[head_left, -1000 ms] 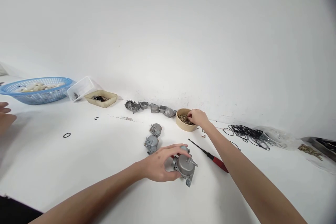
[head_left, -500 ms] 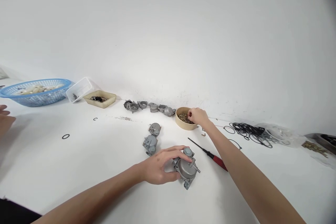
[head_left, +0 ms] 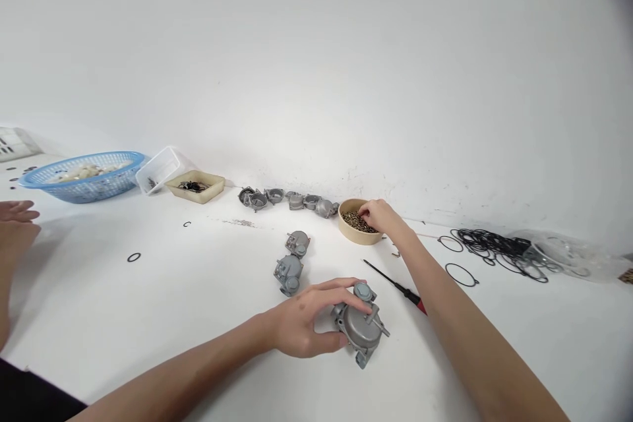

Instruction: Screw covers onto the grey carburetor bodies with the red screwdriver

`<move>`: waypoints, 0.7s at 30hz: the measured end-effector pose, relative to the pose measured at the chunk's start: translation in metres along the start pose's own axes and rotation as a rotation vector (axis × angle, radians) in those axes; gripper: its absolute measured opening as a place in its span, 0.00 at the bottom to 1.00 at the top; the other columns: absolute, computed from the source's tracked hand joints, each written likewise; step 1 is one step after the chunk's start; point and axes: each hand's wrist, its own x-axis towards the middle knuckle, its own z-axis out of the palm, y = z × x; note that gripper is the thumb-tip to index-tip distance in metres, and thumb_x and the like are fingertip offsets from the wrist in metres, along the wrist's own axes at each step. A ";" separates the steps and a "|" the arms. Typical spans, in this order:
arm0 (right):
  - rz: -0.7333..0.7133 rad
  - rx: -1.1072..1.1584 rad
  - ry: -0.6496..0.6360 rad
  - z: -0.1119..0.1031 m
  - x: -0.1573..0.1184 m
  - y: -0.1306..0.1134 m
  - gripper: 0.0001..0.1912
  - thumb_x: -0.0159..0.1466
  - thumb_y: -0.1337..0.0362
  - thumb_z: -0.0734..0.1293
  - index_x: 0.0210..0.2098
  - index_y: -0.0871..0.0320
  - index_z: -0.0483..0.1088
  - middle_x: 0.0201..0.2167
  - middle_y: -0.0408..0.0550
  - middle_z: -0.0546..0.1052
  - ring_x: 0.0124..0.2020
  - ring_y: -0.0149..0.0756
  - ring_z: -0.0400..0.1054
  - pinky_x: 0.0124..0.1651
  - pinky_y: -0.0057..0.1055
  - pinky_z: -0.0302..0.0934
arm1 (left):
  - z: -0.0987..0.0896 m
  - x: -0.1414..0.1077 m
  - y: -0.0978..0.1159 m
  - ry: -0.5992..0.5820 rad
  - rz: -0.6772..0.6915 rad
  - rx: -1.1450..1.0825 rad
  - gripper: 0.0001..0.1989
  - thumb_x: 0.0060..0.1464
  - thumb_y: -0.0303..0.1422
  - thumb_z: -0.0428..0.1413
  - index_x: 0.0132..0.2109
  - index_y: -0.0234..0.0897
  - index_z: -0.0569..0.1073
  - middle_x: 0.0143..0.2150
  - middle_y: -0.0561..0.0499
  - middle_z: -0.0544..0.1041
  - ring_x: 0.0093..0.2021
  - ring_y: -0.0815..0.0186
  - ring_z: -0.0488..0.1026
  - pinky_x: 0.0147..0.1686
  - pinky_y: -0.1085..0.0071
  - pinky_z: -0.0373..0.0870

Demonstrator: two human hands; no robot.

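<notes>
Your left hand (head_left: pixel 307 328) grips the carburetor (head_left: pixel 362 330), turned slightly clockwise on the desk (head_left: pixel 198 303) since 1 second ago. Your right hand (head_left: pixel 382 216) stays in the bowl (head_left: pixel 354 234) of screws (head_left: pixel 357 221), so picking seems unfinished; whether its grip holds 1 is hidden.

The grey housing (head_left: pixel 363 330) looks like cast metal with a dull satin sheen; the screws (head_left: pixel 354 219) are brassy metal, in a smooth, matt tan bowl (head_left: pixel 353 235); the blue basket (head_left: pixel 93 192) is latticed plastic, the bag (head_left: pixel 576 254) crinkled clear film, the tabletop (head_left: pixel 208 290) smooth
</notes>
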 end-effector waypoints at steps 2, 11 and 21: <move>0.012 0.009 0.009 0.002 0.001 0.000 0.19 0.61 0.77 0.62 0.36 0.56 0.84 0.37 0.50 0.85 0.35 0.36 0.76 0.37 0.27 0.61 | 0.000 0.000 0.000 -0.005 -0.003 0.014 0.28 0.54 0.25 0.60 0.63 0.43 0.71 0.66 0.44 0.69 0.73 0.48 0.51 0.68 0.50 0.58; 0.046 0.085 0.054 -0.017 -0.004 -0.002 0.14 0.60 0.74 0.65 0.33 0.59 0.84 0.33 0.51 0.85 0.36 0.39 0.77 0.41 0.29 0.66 | 0.022 -0.001 -0.001 0.081 -0.064 0.021 0.35 0.51 0.46 0.71 0.61 0.42 0.68 0.71 0.37 0.59 0.72 0.43 0.53 0.66 0.50 0.59; -0.299 0.802 0.099 -0.125 -0.122 -0.076 0.06 0.62 0.61 0.73 0.33 0.56 0.82 0.33 0.48 0.83 0.34 0.36 0.75 0.37 0.31 0.69 | 0.016 -0.001 0.009 0.460 0.063 -0.023 0.21 0.63 0.41 0.66 0.59 0.45 0.70 0.61 0.42 0.70 0.62 0.51 0.68 0.62 0.54 0.63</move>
